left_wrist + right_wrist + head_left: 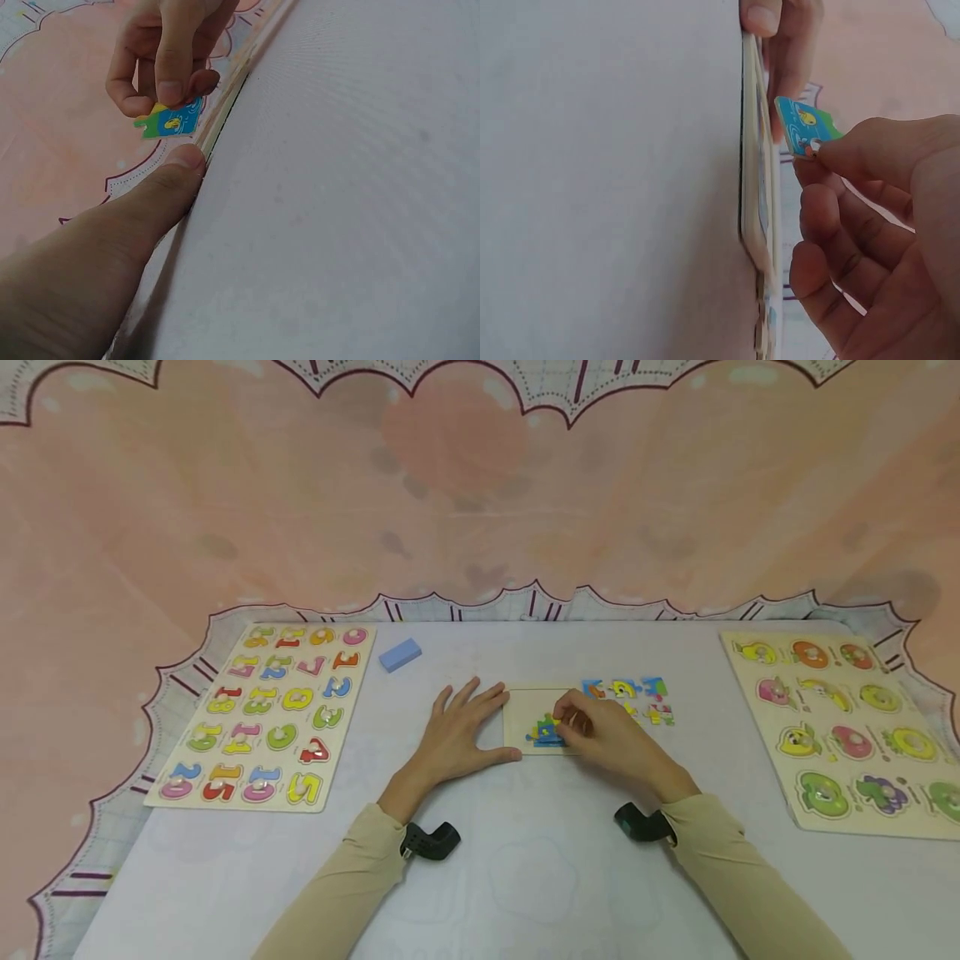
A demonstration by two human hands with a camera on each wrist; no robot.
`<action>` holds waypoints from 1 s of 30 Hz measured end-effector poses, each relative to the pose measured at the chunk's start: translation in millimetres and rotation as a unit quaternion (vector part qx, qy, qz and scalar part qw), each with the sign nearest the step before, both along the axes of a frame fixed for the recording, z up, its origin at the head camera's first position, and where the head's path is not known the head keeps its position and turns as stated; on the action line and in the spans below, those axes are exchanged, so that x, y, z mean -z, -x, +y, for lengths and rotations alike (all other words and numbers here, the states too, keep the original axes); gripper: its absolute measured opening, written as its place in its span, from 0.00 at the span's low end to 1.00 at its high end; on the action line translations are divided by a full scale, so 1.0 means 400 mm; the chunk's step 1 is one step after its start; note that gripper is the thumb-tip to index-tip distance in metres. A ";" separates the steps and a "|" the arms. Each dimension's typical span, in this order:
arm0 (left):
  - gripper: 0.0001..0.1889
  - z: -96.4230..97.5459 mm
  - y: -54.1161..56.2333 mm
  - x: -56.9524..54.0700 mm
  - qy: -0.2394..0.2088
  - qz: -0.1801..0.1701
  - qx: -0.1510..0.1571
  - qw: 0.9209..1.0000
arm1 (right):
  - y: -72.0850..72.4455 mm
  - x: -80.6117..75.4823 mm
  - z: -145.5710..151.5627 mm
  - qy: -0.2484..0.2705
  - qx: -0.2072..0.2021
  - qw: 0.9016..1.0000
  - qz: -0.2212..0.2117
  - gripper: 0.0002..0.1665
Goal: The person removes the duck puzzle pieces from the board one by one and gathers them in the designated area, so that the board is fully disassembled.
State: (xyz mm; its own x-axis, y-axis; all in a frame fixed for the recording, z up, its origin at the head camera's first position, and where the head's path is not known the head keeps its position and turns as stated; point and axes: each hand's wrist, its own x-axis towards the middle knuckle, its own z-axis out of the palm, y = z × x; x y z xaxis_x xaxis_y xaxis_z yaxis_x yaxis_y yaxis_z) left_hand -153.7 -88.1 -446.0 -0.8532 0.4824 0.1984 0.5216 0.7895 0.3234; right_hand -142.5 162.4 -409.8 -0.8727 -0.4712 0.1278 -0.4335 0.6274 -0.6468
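Observation:
My right hand (618, 739) pinches a jigsaw puzzle piece (804, 127) between thumb and fingers. Blue and green, with a yellow duck printed on it, the piece (174, 122) is held tilted over a pale wooden puzzle tray (525, 702). On the tray's left side rests my left hand (461, 735), its fingers spread. In the left wrist view, the left thumb (176, 176) lies along the tray's near edge. My right hand hides the tray's right part.
Several colourful jigsaw pieces (655, 686) lie just beyond my right hand, partly covered by it. A number board (333, 760) lies at left, with a blue block (401, 655) near its top corner. At right is a fruit board (817, 689).

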 end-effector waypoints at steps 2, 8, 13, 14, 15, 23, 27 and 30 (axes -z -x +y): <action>0.46 0.001 0.000 0.000 0.001 0.000 0.001 1.000 | -0.001 0.001 0.011 -0.002 0.006 1.000 0.004 0.07; 0.46 0.001 0.000 -0.001 -0.002 -0.002 0.003 1.000 | -0.001 0.003 0.044 -0.002 0.012 1.000 0.010 0.08; 0.46 0.001 0.001 -0.001 -0.002 -0.001 0.004 1.000 | -0.003 0.005 0.071 0.009 0.009 1.000 0.014 0.07; 0.46 0.001 0.001 -0.001 -0.001 -0.001 0.005 1.000 | -0.004 0.005 0.076 0.012 0.008 1.000 0.015 0.07; 0.46 0.001 0.002 -0.001 -0.001 -0.001 0.005 1.000 | -0.005 0.005 0.081 0.013 0.009 1.000 0.017 0.07; 0.46 0.000 0.003 0.002 0.007 0.001 0.003 1.000 | -0.017 0.006 0.112 -0.007 0.031 1.000 0.004 0.08; 0.46 0.000 0.002 0.001 0.006 -0.004 0.002 1.000 | -0.021 0.006 0.124 -0.020 0.037 0.999 -0.007 0.09; 0.46 0.001 0.002 0.001 0.006 -0.008 0.002 1.000 | -0.025 0.007 0.135 -0.030 0.040 0.999 -0.005 0.09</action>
State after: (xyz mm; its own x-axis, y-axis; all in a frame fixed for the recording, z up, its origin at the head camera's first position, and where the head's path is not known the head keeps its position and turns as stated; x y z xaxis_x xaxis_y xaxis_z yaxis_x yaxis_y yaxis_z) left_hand -154.4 -87.7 -446.3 -0.8547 0.4875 0.1784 0.5188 0.7917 0.3225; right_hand -132.6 216.5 -412.7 -0.9089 -0.4066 0.0929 -0.3745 0.6975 -0.6109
